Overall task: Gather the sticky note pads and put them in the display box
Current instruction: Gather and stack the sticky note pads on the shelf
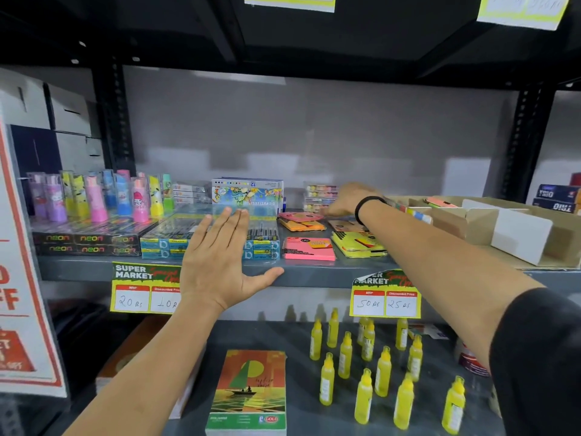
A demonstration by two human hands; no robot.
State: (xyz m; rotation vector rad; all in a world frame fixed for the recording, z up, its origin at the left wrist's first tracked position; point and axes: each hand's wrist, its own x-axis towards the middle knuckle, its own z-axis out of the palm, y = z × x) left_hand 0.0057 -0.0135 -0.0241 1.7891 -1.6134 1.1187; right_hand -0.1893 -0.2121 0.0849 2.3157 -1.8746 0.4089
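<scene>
Left hand [217, 262] flat, fingers [234, 225] spread and released, holding nothing, over shelf [314, 273] edge. Right hand [349, 199] reaching back over sticky note pads; its fingers hidden, grip cannot tell. Pink pad [309, 248] and yellow pad [358, 243] lie just below right fingers; cardboard display box [490, 228] to their right.

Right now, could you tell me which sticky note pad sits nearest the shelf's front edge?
The pink pad; the yellow and orange pads lie farther back.
</scene>
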